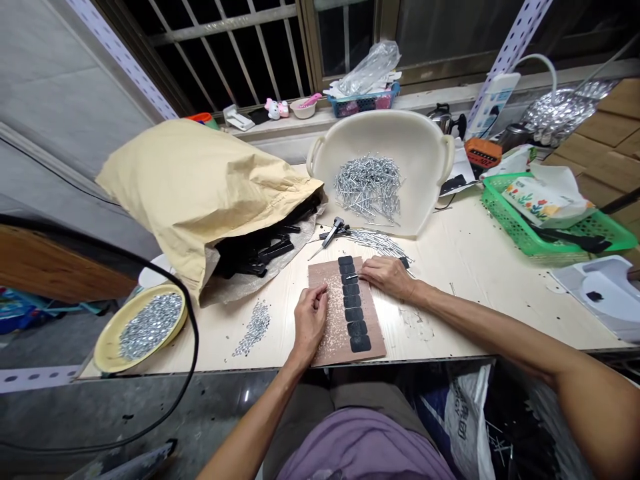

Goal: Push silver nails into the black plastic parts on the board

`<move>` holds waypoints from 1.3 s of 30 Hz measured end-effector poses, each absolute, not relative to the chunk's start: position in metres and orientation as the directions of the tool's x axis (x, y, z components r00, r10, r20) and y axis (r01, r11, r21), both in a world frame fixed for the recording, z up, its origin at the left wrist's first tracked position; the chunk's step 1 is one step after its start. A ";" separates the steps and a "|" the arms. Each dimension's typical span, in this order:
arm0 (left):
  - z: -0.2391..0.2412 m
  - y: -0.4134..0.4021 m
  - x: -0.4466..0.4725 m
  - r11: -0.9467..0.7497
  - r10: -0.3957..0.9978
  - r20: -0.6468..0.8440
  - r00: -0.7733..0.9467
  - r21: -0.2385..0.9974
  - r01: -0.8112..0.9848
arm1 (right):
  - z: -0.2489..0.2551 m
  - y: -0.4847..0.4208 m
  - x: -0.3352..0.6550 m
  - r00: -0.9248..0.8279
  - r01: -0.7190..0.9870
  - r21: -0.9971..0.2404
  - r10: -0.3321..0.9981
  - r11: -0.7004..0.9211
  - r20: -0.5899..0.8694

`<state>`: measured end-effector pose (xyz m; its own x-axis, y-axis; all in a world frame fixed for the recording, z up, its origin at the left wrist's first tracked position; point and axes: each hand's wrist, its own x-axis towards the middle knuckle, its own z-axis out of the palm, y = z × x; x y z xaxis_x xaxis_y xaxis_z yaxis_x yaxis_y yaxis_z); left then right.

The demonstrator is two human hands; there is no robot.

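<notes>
A brown board (367,313) lies on the pale table (460,267) in front of me, with a column of several small black pieces (353,301) down its middle. My right hand (385,275) rests at the board's upper right edge, fingers pinched on a thin metal nail pointing at one of the upper black pieces. On the board's left part sits my left hand (309,321), fingers curled together over a scatter of tiny silvery bits; what they hold is too small to make out.
A cream tub (425,143) holding a heap of nails (369,185) stands behind the board, with more nails spilled at its mouth. A tan sack (195,180) of black parts lies left. A yellow dish (107,343) of small silver pieces sits at the table's left corner. A green basket (505,213) is right.
</notes>
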<state>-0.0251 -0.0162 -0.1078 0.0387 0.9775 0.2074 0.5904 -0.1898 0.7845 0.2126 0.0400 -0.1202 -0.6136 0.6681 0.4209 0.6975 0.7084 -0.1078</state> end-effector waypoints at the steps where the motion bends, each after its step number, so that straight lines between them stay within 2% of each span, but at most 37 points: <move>1: -0.108 -0.016 -0.025 -0.191 0.977 0.211 0.037 0.785 0.589 | -0.121 0.032 0.212 -0.627 0.682 -0.113 0.658 0.722 0.417; 6: -0.107 -0.018 -0.024 -0.194 0.978 0.206 0.044 0.799 0.569 | -0.118 -0.015 0.220 -0.747 0.535 -0.145 0.547 0.832 0.379; 10: -0.105 -0.019 -0.025 -0.185 0.980 0.195 0.040 0.817 0.547 | -0.114 -0.031 0.242 -0.589 0.651 -0.279 0.701 0.706 0.402; 12: -0.106 -0.019 -0.026 -0.181 0.981 0.190 0.037 0.832 0.525 | -0.112 -0.034 0.252 -0.549 0.690 -0.292 0.742 0.663 0.386; 17: -0.108 -0.019 -0.025 -0.178 0.983 0.177 0.045 0.875 0.450 | -0.100 -0.013 0.245 -0.591 0.697 -0.161 0.687 0.699 0.422; 20: -0.106 -0.025 -0.025 -0.161 0.986 0.165 0.023 0.899 0.408 | -0.091 0.032 0.210 -0.594 0.706 -0.080 0.650 0.704 0.474; 23: -0.098 -0.036 -0.040 -0.137 0.987 0.159 -0.017 0.900 0.415 | -0.093 0.086 0.167 -0.678 0.658 0.006 0.588 0.753 0.442; 28: -0.087 -0.053 -0.122 -0.058 0.932 0.282 -0.228 0.736 0.675 | -0.113 0.147 0.126 -0.782 0.563 0.053 0.511 0.825 0.357; 33: -0.095 -0.065 -0.209 0.074 0.909 0.325 -0.262 0.493 0.867 | -0.119 0.155 0.124 -0.837 0.517 0.114 0.472 0.849 0.278; 36: -0.101 -0.073 -0.232 0.086 0.927 0.289 -0.239 0.455 0.886 | -0.107 0.149 0.129 -0.819 0.500 0.084 0.440 0.862 0.367; 39: -0.101 -0.080 -0.237 0.047 0.954 0.240 -0.178 0.467 0.883 | -0.086 0.138 0.133 -0.729 0.514 0.036 0.415 0.857 0.544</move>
<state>-0.2373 -0.0803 -0.1014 -0.1784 0.9542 0.2401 0.8827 0.0474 0.4675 0.1333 0.1382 -0.0865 -0.7295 0.4148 0.5438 0.5140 0.8571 0.0357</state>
